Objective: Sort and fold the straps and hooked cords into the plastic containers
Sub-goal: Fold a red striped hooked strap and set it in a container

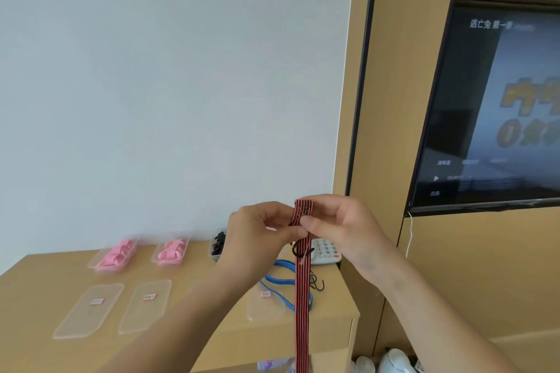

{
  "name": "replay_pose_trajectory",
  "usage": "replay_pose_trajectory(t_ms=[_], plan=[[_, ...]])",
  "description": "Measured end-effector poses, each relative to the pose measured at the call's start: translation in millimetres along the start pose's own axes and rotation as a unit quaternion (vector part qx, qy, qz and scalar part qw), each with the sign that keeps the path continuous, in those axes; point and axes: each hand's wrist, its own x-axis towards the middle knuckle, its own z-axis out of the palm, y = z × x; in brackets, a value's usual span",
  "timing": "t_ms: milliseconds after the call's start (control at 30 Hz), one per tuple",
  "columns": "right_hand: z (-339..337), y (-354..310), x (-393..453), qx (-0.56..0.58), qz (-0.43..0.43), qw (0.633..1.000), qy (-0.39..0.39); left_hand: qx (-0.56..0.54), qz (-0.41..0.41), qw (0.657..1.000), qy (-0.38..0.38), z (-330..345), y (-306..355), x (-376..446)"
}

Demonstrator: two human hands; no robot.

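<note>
Above the desk's right end, held up between both hands: red-and-black striped strap (302,297), folded over at its top, hanging straight down and cut off by the bottom edge. Dark hooks (300,251) dangling just under the fingers, blurred, exact number hard to make out. Left hand (257,232) raised, forearm reaching up from the lower left, thumb and fingers curled and pinching the strap's left edge near the fold. Right hand (335,225) opposite, forearm coming in from the lower right, thumb across the front of the strap, fingers curled behind the fold; both hands close together, clamped on the same top section. Behind and below on the wooden desk (45,278): blue cord (280,275) looped beside a black hook (321,285), partly hidden by the strap. Further back, two clear containers of pink straps (116,254) (172,250) and a third with black pieces (218,244), partly hidden by the left hand. Nearer, flat clear lids (91,310) (148,304) with small labels, text unreadable; another lid (266,304) half covered by the left forearm. White telephone (325,251) behind the right wrist. Television (491,100) on the wooden wall, cut off at the right.
</note>
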Motion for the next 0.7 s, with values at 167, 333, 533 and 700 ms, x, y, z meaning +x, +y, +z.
replay_pose_trajectory(t_ms=[167,333,533,700], plan=[[-2,-12,11,0.008,-0.005,1.000,0.027,-0.060,-0.025,0.998,0.026,0,-1,9],[-4,-16,22,-0.001,-0.013,0.997,0.070,-0.198,-0.062,0.975,-0.081,2,1,10],[-3,-18,25,-0.015,0.001,1.000,0.007,-0.200,-0.079,0.976,-0.040,0,2,17],[-5,-17,31,-0.021,-0.008,1.000,0.005,-0.202,-0.087,0.975,-0.036,-1,-1,20]])
